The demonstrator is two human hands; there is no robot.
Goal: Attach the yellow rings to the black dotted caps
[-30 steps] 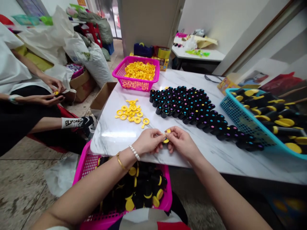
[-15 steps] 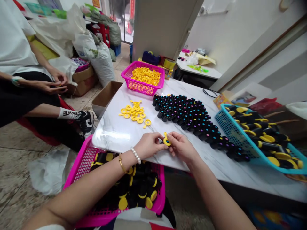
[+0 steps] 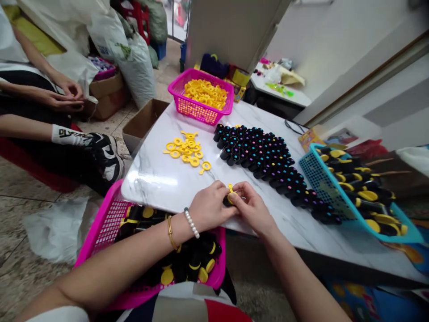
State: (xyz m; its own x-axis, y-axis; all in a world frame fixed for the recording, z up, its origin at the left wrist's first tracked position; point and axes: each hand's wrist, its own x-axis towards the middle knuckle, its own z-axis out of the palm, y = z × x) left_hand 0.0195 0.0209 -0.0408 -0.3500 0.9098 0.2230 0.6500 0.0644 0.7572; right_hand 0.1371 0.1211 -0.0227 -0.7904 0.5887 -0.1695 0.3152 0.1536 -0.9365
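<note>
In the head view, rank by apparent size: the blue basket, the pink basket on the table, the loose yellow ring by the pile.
1. blue basket
2. pink basket, though farther away, so unsure
3. loose yellow ring

Yellow-ringed black cap [image 3: 229,198] between fingertips

The table [image 3: 161,179] is white with grey streaks, like marble. On it lies a small heap of yellow rings [image 3: 185,150]. More yellow rings fill a bright pink basket [image 3: 200,111]. The rows of little tubes [image 3: 264,158] are black with blue, pink and purple dots on top. A blue basket [image 3: 318,179] holds black and yellow pieces. The left hand [image 3: 210,206] wears a white bead bracelet [image 3: 191,222] and a gold bangle [image 3: 171,232].
</note>
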